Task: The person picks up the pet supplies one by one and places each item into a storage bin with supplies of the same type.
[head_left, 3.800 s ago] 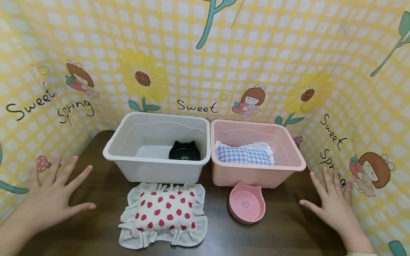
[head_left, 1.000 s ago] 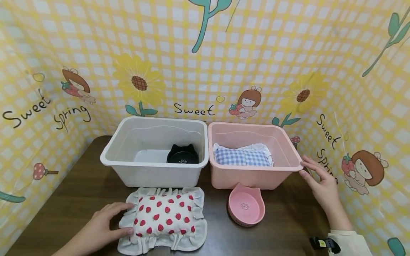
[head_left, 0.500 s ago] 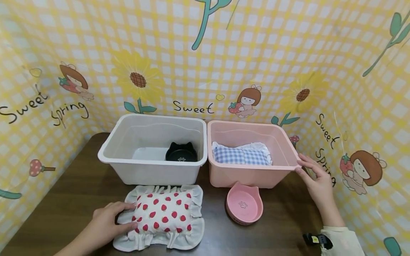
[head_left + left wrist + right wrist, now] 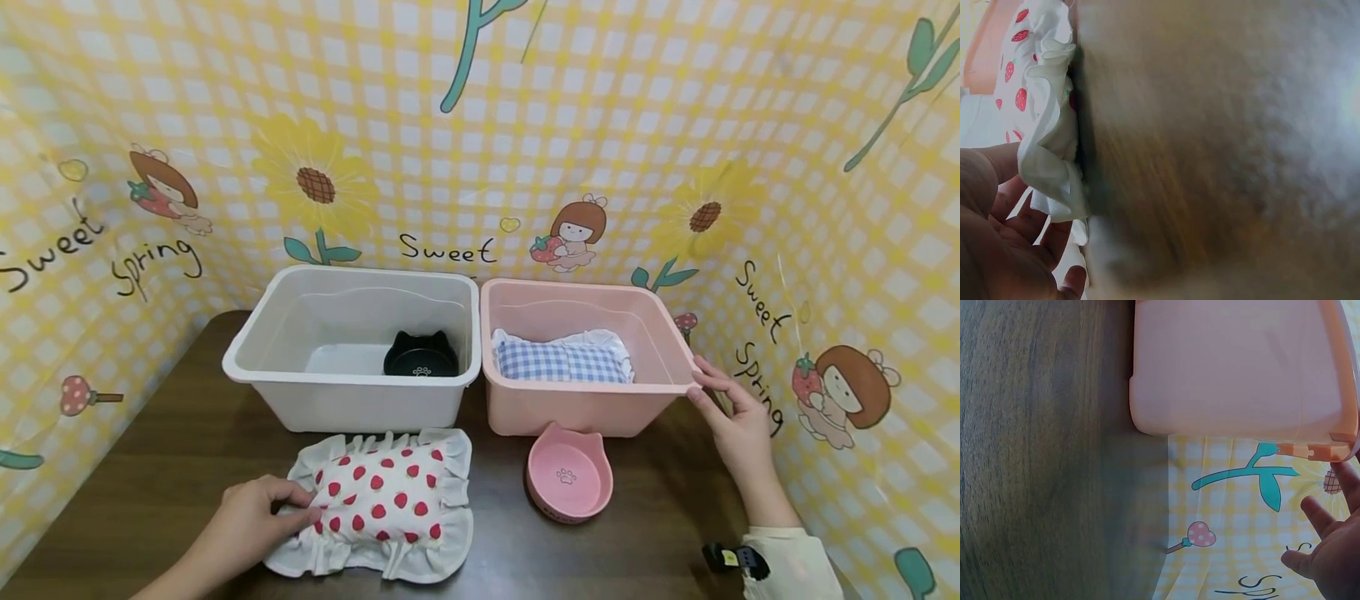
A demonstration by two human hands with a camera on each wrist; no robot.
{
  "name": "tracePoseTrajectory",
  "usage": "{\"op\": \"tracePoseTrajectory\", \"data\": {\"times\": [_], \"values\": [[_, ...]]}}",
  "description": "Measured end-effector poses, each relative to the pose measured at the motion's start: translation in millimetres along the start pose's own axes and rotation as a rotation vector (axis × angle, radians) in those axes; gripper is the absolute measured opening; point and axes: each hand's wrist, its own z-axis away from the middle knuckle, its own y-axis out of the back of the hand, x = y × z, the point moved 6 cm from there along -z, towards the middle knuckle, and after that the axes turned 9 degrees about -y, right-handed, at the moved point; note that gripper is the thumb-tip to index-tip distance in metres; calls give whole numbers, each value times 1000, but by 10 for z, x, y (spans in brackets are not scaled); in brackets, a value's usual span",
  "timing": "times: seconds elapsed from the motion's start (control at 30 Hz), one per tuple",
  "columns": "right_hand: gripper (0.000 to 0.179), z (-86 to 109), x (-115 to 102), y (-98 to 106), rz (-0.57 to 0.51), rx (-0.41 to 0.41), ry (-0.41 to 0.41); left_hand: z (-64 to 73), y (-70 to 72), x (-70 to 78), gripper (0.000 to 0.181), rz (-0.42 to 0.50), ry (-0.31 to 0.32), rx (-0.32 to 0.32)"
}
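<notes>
A small white pillow (image 4: pixel 382 500) with red strawberries and a ruffled border lies on the dark wooden table. My left hand (image 4: pixel 247 525) pinches its left edge between thumb and fingers, and the cloth bunches there. In the left wrist view the ruffle (image 4: pixel 1054 162) sits between thumb and fingers, with the other fingers loosely bent. At the far right, my right hand (image 4: pixel 738 433) holds the front right rim corner of a pink bin (image 4: pixel 585 410). Inside that bin lies a blue checked pillow (image 4: pixel 562 360). In the right wrist view several fingers (image 4: pixel 1317 515) hang off the rim.
A white bin (image 4: pixel 352 406) stands left of the pink one, with a black cat-eared bowl (image 4: pixel 420 356) inside. A pink cat-eared bowl (image 4: pixel 572 479) sits on the table (image 4: pixel 502 558) before the pink bin. Yellow checked cloth (image 4: pixel 450 167) surrounds the back and sides.
Both hands, spread wide earlier, have come in to the strawberry pillow and the pink bin's corner. The left thumb and fingers have since drawn together on the pillow's edge. The view shifts slightly.
</notes>
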Motion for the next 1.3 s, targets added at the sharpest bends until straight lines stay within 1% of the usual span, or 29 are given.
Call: {"op": "tracePoseTrajectory", "data": {"times": [0.1,0.2,0.33,0.4,0.53,0.73,0.93,1.07,1.2,1.3], "values": [[27,3,-36,-17,-7,5,-4,-2,13,20,18,42,20,-14],[26,39,-144,-33,-13,7,-13,-8,28,48,19,77,21,-18],[26,91,-279,-52,-23,0,-23,-10,82,106,18,93,-9,20],[25,99,-297,-63,-30,-5,-23,4,123,143,18,101,-28,42],[25,98,-294,-72,-51,-9,-22,23,218,217,16,112,-69,75],[26,102,-285,-55,-56,-4,-52,46,366,314,17,134,-158,134],[26,94,-268,-46,-110,-6,-57,50,520,379,15,161,-172,156],[26,93,-282,-49,-102,-2,-58,60,618,441,16,183,-189,182],[25,90,-270,-50,-83,-1,-60,61,729,529,20,208,-220,212],[26,91,-260,-53,-75,1,-59,49,823,606,22,216,-254,230]]}}
